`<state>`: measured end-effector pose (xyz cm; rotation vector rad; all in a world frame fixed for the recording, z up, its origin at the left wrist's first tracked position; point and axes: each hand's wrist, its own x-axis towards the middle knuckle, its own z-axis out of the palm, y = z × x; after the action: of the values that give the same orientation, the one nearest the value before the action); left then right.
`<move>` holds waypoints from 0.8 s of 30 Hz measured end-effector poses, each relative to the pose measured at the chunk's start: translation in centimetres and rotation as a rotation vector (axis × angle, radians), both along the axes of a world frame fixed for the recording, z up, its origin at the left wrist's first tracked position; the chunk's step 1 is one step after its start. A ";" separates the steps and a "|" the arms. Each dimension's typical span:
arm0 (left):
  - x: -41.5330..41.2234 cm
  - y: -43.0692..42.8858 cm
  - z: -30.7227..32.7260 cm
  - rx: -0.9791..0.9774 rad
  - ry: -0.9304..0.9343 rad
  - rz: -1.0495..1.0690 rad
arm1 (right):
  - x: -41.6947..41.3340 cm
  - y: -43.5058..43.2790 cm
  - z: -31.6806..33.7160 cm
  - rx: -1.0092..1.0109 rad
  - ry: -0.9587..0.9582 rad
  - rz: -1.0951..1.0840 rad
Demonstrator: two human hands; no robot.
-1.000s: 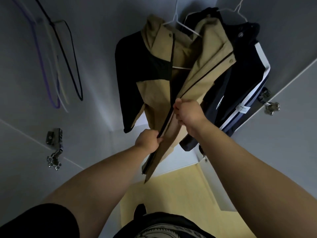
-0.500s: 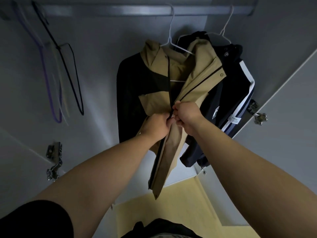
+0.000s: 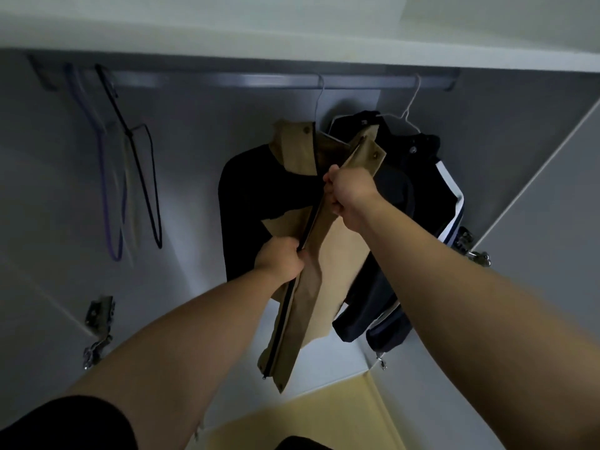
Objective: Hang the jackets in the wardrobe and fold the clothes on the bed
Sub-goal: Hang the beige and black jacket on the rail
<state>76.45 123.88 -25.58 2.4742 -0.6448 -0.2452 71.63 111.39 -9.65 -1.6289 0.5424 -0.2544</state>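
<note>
Left hand (image 3: 281,259) pinches the tan jacket (image 3: 334,254) low, right hand (image 3: 352,198) grips higher; a hard tug could drag it off the rail (image 3: 227,80).

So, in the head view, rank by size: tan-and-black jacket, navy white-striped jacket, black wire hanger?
Tan-and-black jacket, then navy white-striped jacket (partly hidden, so that order is unsure), then black wire hanger, clearly smallest.

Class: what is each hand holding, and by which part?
Both grip the tan jacket along its front zip: the left hand lower, the right hand higher.
</note>
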 end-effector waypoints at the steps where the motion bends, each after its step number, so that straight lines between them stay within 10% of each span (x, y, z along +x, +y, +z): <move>1: 0.1 0.3 -0.1 0.026 0.017 -0.002 | 0.3 0.0 0.7 -0.030 -0.031 -0.003; 8: -0.1 0.2 -1.5 0.090 0.131 0.037 | 1.2 -0.8 3.5 -0.175 -0.140 0.002; 24: 5.0 -2.7 6.9 -0.219 0.058 0.090 | -0.3 -2.6 -3.8 -0.544 0.343 0.147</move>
<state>81.43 121.21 -18.64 2.2703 -0.5062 -0.2002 71.35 108.76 -13.49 -2.2535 0.6435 -0.0050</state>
